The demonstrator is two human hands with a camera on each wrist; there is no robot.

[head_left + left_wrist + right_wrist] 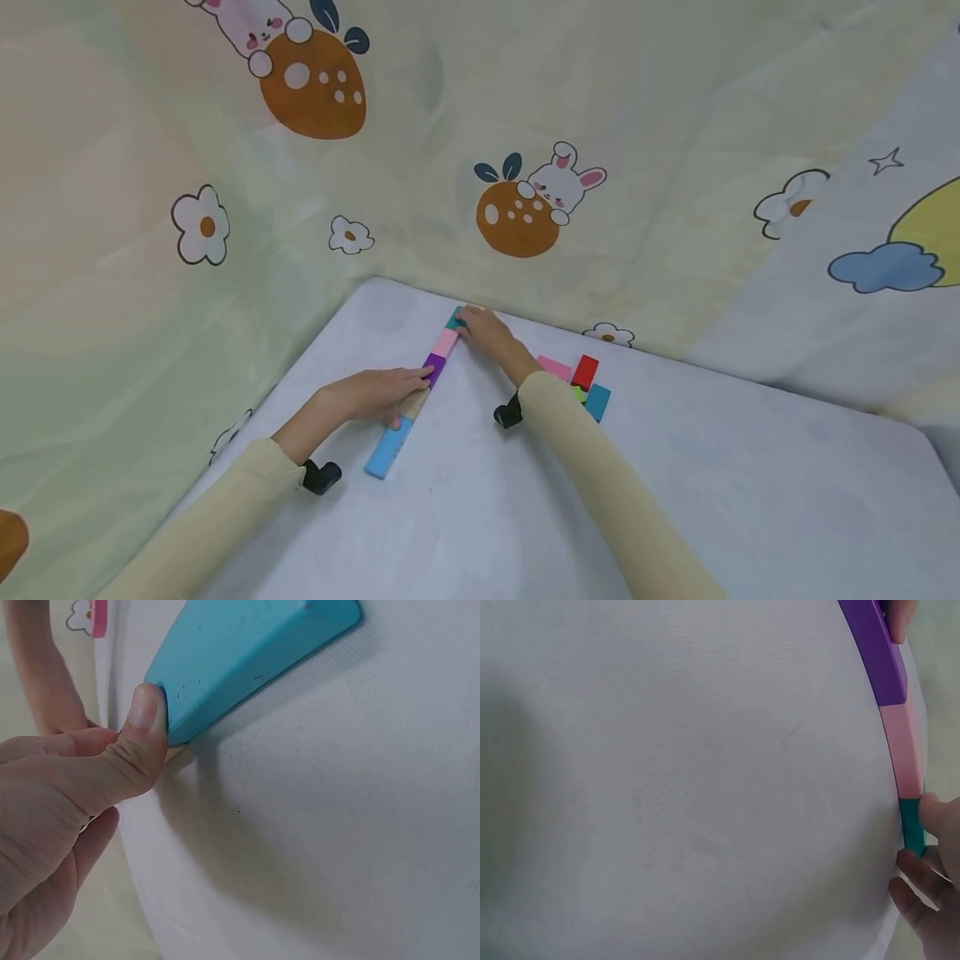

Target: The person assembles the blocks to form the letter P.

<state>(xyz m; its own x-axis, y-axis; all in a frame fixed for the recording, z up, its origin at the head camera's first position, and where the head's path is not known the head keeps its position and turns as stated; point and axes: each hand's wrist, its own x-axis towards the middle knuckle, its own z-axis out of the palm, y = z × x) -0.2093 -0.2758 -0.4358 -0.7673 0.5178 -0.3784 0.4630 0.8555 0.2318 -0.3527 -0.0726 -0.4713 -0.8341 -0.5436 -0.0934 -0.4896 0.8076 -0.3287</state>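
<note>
A straight line of flat blocks runs away from me in the head view: light blue [388, 452], wood-coloured [413, 406], purple [435, 372], pink [444, 343] and teal [452, 322]. My left hand [369, 393] reaches across the line from the left, fingers extended to the purple block. In the left wrist view its thumb [142, 724] presses the end of the light blue block [232, 656]. At the far end my right hand [489, 335] pinches the teal block [912, 825], which butts against the pink one.
Beyond my right forearm lies a group of loose blocks: pink [553, 367], red [585, 372], green [579, 393] and blue [597, 402]. A white cloth covers the table [675, 483]. A patterned curtain [660, 167] rises along its back and left edges.
</note>
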